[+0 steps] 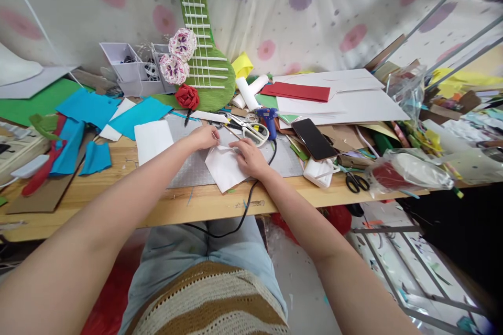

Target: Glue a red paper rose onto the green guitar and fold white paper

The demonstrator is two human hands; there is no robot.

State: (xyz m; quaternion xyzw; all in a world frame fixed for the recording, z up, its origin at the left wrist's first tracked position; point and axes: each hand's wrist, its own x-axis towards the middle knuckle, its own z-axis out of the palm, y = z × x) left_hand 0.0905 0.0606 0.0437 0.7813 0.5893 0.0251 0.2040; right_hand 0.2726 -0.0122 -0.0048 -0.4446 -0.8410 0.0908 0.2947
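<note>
A piece of white paper [225, 171] lies at an angle on the grey cutting mat [183, 165], one corner toward me. My right hand [250, 159] grips its right side, with the fingers bent over the upper edge. Close to the upper left corner, the fingers of my left hand [205, 137] are pinched together; what is between them is too small to make out. Just beyond both hands are white-handled scissors [255, 133] and a blue glue gun [269, 121]. To the left lies another white sheet [152, 141], partly behind my left forearm.
A green guitar-shaped piece [214, 70] with paper flowers leans at the back. Blue crepe pieces [96, 158] lie left. To the right are a phone [314, 138], black scissors [357, 182] and a plastic-wrapped roll [408, 171]. A black cord [247, 212] hangs over the table's front edge.
</note>
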